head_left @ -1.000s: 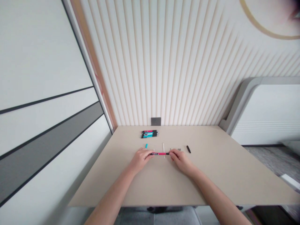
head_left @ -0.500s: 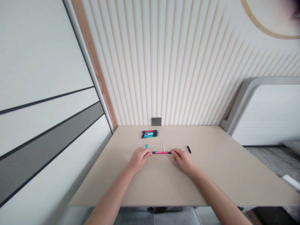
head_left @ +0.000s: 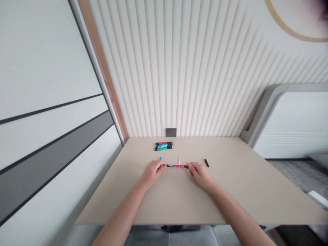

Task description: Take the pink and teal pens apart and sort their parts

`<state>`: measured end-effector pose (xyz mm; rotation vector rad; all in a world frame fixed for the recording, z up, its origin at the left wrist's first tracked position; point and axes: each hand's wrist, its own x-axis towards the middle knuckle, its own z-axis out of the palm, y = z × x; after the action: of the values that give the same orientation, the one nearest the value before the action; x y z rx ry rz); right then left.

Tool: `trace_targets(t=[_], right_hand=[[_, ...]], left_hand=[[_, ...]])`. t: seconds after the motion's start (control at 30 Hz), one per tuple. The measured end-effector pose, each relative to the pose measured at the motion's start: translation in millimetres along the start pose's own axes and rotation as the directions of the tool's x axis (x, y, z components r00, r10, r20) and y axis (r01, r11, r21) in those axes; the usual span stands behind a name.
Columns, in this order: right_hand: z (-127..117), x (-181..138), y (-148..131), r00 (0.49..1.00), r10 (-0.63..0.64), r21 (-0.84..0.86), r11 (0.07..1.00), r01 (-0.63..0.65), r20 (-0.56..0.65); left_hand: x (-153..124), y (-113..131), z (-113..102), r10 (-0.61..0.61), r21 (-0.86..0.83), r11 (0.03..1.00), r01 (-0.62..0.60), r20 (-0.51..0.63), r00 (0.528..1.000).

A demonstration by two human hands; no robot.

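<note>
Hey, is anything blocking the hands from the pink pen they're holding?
Nothing blocks them: the left hand and right hand are already on the ends of the pink-and-black pen. A thin white stick appears to cross under its middle, between the hands, touching neither.

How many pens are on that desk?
About 5: one pen held between the left hand and right hand, and about four in a bunch farther back, where some may be hidden.
</note>
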<state>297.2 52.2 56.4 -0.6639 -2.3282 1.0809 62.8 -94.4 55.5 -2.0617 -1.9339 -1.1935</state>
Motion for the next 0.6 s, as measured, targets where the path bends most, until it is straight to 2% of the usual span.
trace_targets(t=[0.2,0.43,0.6], right_hand=[[1.3,0.4,2.2,1.000,-0.010,-0.014,1.000,0.010,0.003],[2.1,-0.7,0.8,0.999,-0.003,0.083,0.997,0.006,-0.039],[1.3,-1.7,-1.8,0.998,-0.028,0.059,0.998,0.025,0.052]], left_hand=[[-0.4,-0.2,1.5,0.013,-0.015,1.000,-0.012,0.052,0.999],[1.5,0.7,-0.2,-0.003,-0.008,1.000,0.003,0.046,0.999],[1.3,0.5,-0.9,-0.021,-0.027,0.999,0.022,0.036,0.999]])
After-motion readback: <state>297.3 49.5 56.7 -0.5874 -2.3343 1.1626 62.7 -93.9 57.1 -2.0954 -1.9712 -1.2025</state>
